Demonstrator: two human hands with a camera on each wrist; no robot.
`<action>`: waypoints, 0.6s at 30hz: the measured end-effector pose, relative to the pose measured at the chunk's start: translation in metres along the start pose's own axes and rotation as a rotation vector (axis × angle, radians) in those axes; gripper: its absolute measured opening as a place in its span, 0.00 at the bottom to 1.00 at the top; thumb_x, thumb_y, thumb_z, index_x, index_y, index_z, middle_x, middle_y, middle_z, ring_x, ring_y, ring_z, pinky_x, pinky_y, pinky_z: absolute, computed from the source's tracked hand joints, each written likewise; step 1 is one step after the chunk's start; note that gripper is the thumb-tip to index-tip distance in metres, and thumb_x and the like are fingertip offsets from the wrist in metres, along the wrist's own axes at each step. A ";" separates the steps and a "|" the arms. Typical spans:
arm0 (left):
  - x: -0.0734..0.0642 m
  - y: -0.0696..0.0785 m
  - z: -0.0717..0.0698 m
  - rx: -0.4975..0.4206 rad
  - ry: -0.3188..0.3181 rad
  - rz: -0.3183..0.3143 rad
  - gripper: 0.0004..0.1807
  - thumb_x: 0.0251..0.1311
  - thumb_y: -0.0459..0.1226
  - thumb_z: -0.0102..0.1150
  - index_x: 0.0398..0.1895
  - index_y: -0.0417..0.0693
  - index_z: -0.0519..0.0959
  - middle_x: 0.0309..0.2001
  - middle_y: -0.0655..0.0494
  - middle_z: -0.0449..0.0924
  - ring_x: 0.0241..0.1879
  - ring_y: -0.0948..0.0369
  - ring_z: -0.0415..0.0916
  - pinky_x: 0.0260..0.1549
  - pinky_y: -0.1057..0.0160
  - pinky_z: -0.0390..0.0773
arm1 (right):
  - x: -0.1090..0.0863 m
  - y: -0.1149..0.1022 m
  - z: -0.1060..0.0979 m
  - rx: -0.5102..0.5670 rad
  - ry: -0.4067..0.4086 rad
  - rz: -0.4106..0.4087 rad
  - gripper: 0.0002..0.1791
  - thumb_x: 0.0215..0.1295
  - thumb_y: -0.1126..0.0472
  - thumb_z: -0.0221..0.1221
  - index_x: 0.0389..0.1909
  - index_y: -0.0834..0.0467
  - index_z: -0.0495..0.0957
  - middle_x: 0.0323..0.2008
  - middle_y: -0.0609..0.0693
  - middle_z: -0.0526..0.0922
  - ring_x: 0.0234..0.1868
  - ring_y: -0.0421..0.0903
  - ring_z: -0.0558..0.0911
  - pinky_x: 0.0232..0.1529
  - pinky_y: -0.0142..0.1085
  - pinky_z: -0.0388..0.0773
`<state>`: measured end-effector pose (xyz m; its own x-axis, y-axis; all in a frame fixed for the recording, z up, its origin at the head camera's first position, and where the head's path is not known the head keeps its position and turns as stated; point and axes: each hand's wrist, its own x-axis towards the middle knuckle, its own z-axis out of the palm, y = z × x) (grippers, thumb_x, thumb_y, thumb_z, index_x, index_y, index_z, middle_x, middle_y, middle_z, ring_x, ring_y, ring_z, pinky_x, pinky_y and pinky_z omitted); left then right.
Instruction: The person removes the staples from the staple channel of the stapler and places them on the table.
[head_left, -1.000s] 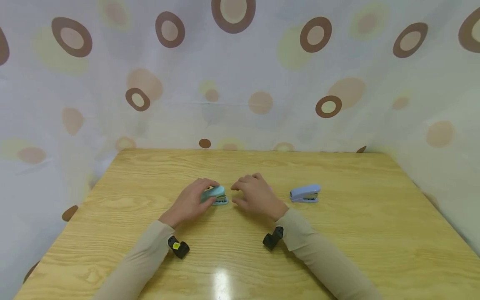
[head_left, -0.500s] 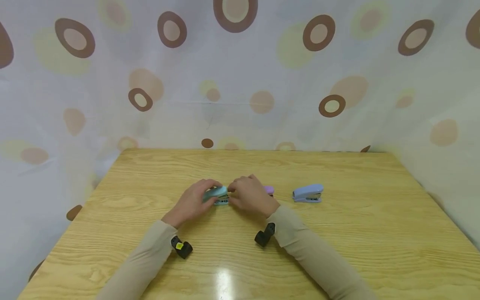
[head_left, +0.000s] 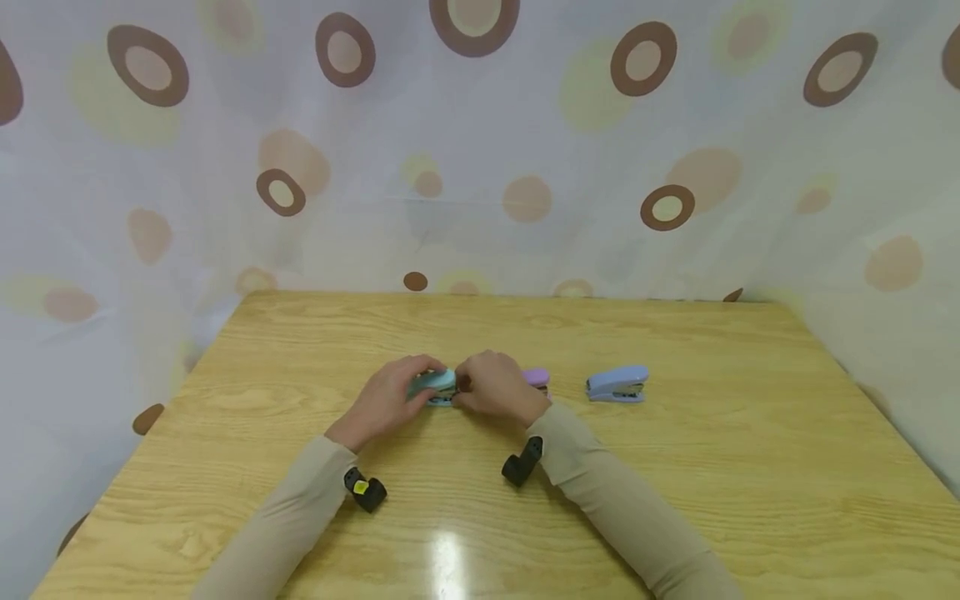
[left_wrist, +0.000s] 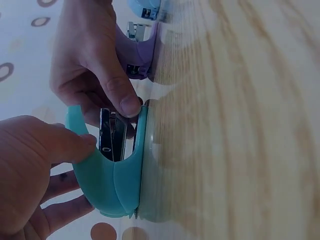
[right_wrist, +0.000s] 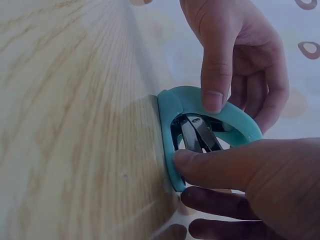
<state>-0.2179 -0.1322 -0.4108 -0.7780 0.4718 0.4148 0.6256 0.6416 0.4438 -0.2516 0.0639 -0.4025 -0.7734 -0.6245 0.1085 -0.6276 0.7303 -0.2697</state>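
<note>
One teal stapler (left_wrist: 102,185), left hand (head_left: 384,402) gripping its top, right hand (head_left: 495,385) opposite, pinching its base's front.

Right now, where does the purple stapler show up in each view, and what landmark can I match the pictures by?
Head: purple stapler just right of centre, partly hidden by the right hand.
Left wrist: purple stapler near the top, left of centre, partly behind the right hand.
Right wrist: not in it.
Shared landmark: teal stapler, in all three.
</note>
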 end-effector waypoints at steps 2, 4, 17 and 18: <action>0.001 0.000 0.000 -0.001 0.005 0.016 0.15 0.56 0.28 0.65 0.47 0.47 0.78 0.45 0.52 0.83 0.45 0.56 0.81 0.45 0.54 0.79 | 0.000 0.001 0.000 0.016 -0.003 0.009 0.08 0.56 0.54 0.69 0.26 0.52 0.83 0.24 0.42 0.82 0.27 0.38 0.77 0.30 0.34 0.74; 0.001 0.000 0.000 -0.007 0.010 0.023 0.16 0.56 0.27 0.64 0.46 0.48 0.77 0.45 0.52 0.83 0.44 0.56 0.81 0.45 0.55 0.80 | 0.001 0.002 0.001 0.028 -0.007 0.022 0.08 0.56 0.54 0.69 0.25 0.52 0.83 0.24 0.42 0.82 0.27 0.38 0.77 0.31 0.33 0.74; 0.000 0.002 -0.006 -0.004 -0.013 0.023 0.22 0.56 0.22 0.61 0.53 0.47 0.74 0.46 0.50 0.76 0.45 0.55 0.76 0.44 0.55 0.79 | 0.000 0.001 0.003 0.072 -0.001 0.058 0.07 0.56 0.53 0.69 0.30 0.52 0.86 0.28 0.42 0.85 0.29 0.38 0.79 0.32 0.34 0.76; 0.000 0.002 -0.007 -0.021 -0.020 0.017 0.23 0.56 0.22 0.60 0.54 0.47 0.74 0.46 0.51 0.75 0.45 0.55 0.75 0.43 0.55 0.79 | -0.001 0.001 0.003 0.068 -0.001 0.063 0.07 0.56 0.53 0.69 0.31 0.52 0.86 0.29 0.42 0.86 0.30 0.38 0.80 0.32 0.35 0.77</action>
<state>-0.2165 -0.1351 -0.4046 -0.7684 0.4943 0.4065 0.6393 0.6211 0.4533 -0.2518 0.0646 -0.4055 -0.8112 -0.5781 0.0883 -0.5700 0.7480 -0.3400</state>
